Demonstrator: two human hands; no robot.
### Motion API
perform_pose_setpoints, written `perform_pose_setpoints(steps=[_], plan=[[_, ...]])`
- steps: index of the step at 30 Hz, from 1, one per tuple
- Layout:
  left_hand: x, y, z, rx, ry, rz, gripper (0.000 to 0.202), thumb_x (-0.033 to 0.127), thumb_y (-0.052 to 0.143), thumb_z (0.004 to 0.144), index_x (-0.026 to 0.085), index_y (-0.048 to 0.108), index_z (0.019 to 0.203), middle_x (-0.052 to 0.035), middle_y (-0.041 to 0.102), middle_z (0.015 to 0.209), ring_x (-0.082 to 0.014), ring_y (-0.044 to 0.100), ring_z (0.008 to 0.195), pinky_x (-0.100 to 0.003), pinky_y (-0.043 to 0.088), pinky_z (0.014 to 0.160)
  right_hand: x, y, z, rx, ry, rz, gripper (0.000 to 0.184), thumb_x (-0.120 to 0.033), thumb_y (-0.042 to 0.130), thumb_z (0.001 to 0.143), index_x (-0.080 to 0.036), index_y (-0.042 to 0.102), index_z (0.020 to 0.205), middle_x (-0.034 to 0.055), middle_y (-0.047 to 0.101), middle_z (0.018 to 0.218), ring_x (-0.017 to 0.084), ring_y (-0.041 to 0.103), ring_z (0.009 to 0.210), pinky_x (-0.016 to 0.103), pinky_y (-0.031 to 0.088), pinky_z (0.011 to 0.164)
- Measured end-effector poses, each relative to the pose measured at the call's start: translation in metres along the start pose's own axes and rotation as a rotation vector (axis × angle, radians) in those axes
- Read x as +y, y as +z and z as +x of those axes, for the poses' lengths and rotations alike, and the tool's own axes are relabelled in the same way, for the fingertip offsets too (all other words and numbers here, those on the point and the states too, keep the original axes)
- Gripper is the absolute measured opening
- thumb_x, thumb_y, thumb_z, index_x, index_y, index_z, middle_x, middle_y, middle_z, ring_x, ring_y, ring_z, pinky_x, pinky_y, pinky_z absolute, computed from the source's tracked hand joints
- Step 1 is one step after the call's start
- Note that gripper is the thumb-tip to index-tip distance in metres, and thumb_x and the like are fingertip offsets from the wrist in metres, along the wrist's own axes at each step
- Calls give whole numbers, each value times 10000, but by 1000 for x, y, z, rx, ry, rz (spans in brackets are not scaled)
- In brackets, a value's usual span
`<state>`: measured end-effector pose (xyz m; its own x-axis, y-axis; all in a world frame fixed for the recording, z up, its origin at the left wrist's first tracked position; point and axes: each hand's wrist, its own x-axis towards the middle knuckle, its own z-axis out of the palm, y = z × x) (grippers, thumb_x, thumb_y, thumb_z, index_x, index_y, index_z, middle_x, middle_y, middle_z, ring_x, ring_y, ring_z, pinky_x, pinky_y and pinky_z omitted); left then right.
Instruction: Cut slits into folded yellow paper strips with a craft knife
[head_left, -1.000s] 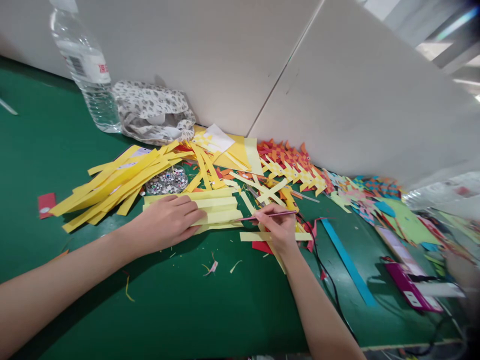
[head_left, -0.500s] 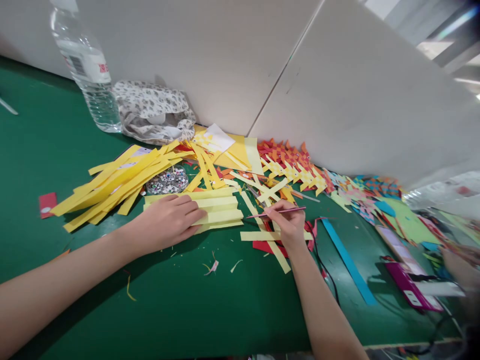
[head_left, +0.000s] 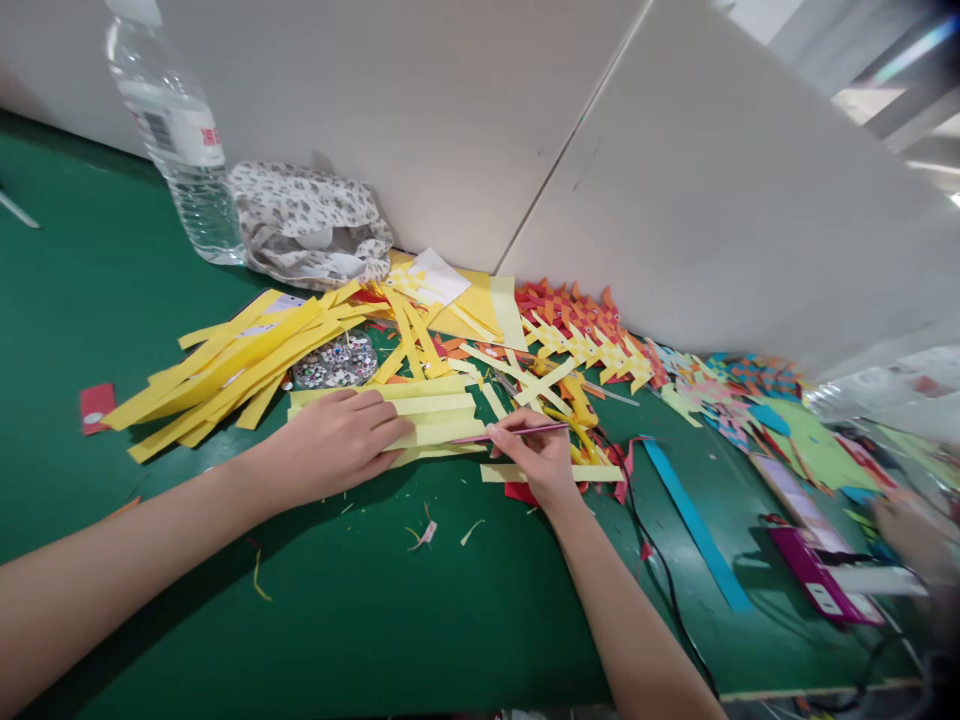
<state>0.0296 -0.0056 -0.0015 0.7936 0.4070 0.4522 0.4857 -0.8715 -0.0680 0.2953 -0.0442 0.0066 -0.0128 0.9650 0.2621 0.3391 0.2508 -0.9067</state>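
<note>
A heap of yellow strips [head_left: 225, 375], a dish of googly eyes [head_left: 335, 362], a water bottle [head_left: 180, 140] and a patterned cloth [head_left: 307, 225] lie beyond the left hand [head_left: 330, 445]. Its fingers are pressed together flat on the pale yellow strips [head_left: 442, 410] at mid-table. The right hand [head_left: 536, 455] pinches a thin pink stick [head_left: 525, 432], whose tip reaches those strips. What kind of tool it is cannot be told. Woven paper pieces [head_left: 592, 335] and a blue strip [head_left: 694, 520] lie to the right, where the far edge blurs. The green table [head_left: 375, 620] meets white boards [head_left: 450, 120].
</note>
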Motion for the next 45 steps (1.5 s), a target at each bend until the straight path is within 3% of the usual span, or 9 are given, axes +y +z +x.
perform_pose_setpoints(steps=[14,20,22,25,28,32,34,37,45], plan=[[0,1,-2,-15,-17,-12,252,350,429,981,190,623,999,-40,666,861,-217,642,810,-347,486,677,-4,-31,5,175,-187,-240,182,-201,668,768,-202,628,591,-21,590,532,144,530,513,292,407,535],[-1,1,-3,-15,-51,11,277,361,415,983,181,625,991,-41,677,863,-227,649,817,-351,486,665,-2,-32,4,209,-242,-228,188,-203,666,784,-206,623,600,-25,583,535,144,541,502,286,420,513],[-2,1,-3,-7,-74,16,268,362,419,982,188,622,999,-34,684,855,-224,653,810,-350,486,670,-2,-29,3,302,-253,-207,150,-232,669,813,-208,648,667,-28,593,542,146,566,497,297,448,536],[-5,-1,-3,33,-129,14,246,356,427,980,199,617,988,-24,696,846,-211,660,798,-336,488,684,-3,-20,4,473,-243,-111,122,-337,632,878,-226,673,907,-14,672,669,153,635,505,317,512,567],[-6,-3,-2,90,-181,27,226,346,449,971,197,618,983,-29,711,856,-205,669,807,-321,493,681,-6,-8,1,385,-171,-36,232,-433,523,942,-235,630,998,13,729,766,148,655,468,304,530,516],[-4,-6,-2,180,-216,68,217,350,497,947,181,625,993,-46,726,871,-215,679,804,-330,506,689,-14,13,-4,211,-21,-23,268,-466,567,911,-216,541,818,19,739,720,140,651,439,269,521,476],[-2,-8,-1,229,-214,80,200,338,517,937,176,624,986,-47,729,866,-214,682,787,-332,509,691,-17,22,-6,223,76,7,345,-439,734,785,-228,462,770,0,722,695,146,664,476,260,531,494],[1,-9,-1,274,-204,72,175,321,533,930,178,619,986,-43,731,862,-204,685,771,-322,508,679,-18,29,-4,265,122,51,467,-387,829,674,-241,393,752,-35,678,678,131,659,542,232,514,508],[-1,-7,-1,267,-200,28,170,311,518,945,182,603,1015,-38,731,863,-208,688,764,-338,507,674,-9,19,0,296,24,170,470,-297,828,671,-247,367,749,-74,597,660,129,639,572,283,563,577]])
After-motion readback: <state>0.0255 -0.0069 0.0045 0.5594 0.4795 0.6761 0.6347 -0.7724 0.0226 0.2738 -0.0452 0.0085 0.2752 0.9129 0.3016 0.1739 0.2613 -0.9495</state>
